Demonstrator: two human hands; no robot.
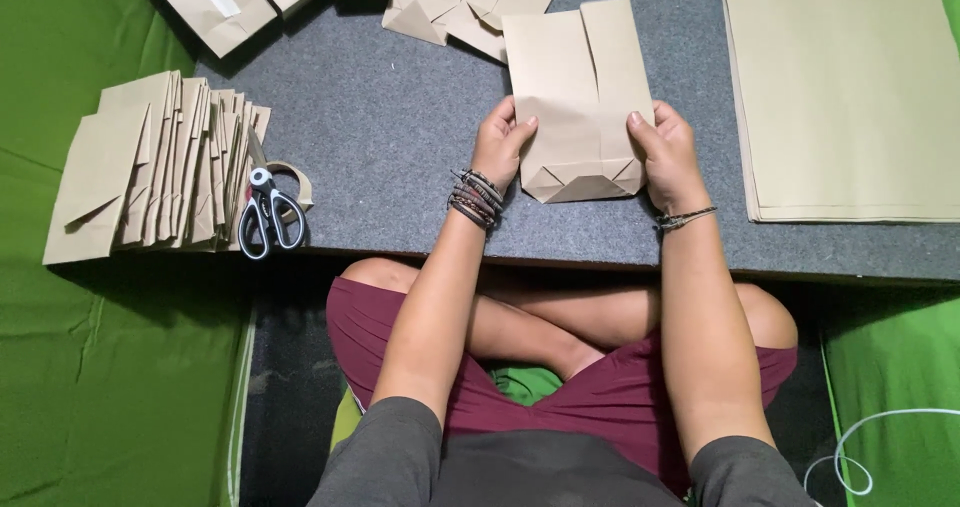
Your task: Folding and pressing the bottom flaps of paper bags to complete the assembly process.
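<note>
A folded paper bag is pressed flat by the left hand and right hand, fingers spread on its edges; scissors lie well left of the bag.

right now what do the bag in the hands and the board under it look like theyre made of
Folded bag: matte tan kraft-type paper, judging by its sharp creases and dull surface. Board: covered in what looks like grey felt or carpet, speckled and fuzzy, no shine. Left hand and right hand press the bag flat.
</note>
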